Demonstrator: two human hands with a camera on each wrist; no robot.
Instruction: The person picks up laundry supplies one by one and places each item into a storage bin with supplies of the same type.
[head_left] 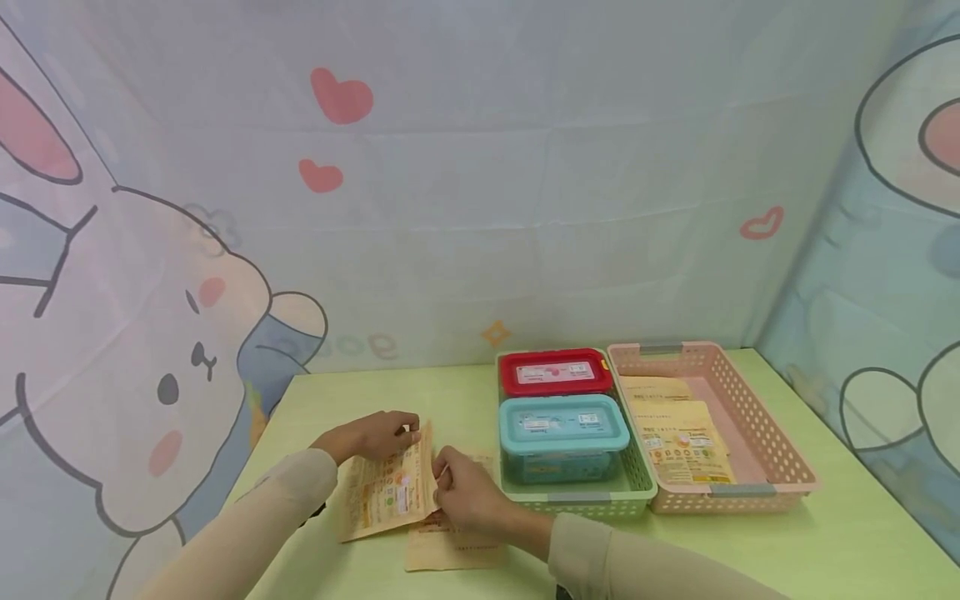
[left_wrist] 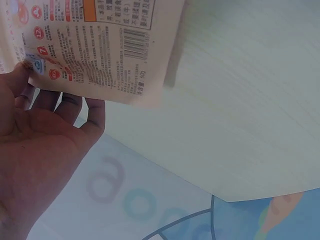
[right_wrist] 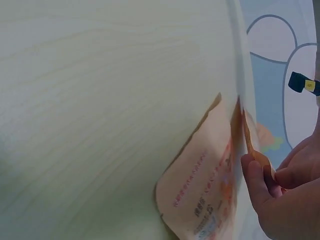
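Observation:
A tan printed packet (head_left: 392, 490) is held tilted above the table at the left. My left hand (head_left: 381, 435) pinches it along its far edge; in the left wrist view the thumb lies over the printed face (left_wrist: 80, 45) and the fingers curl behind. My right hand (head_left: 471, 493) pinches the same packet at its right edge, seen nearly edge-on in the right wrist view between thumb and fingers (right_wrist: 257, 182). Another tan packet (head_left: 450, 552) lies on the table below, partly covered by the held packet and my right hand.
To the right, a green basket (head_left: 555, 500) holds a red-lidded box (head_left: 557, 372) and a blue-lidded box (head_left: 564, 437). Beside it stands a pink basket (head_left: 750, 425) with several tan packets (head_left: 678, 429) in its left part. A printed curtain (head_left: 525, 183) hangs behind the table.

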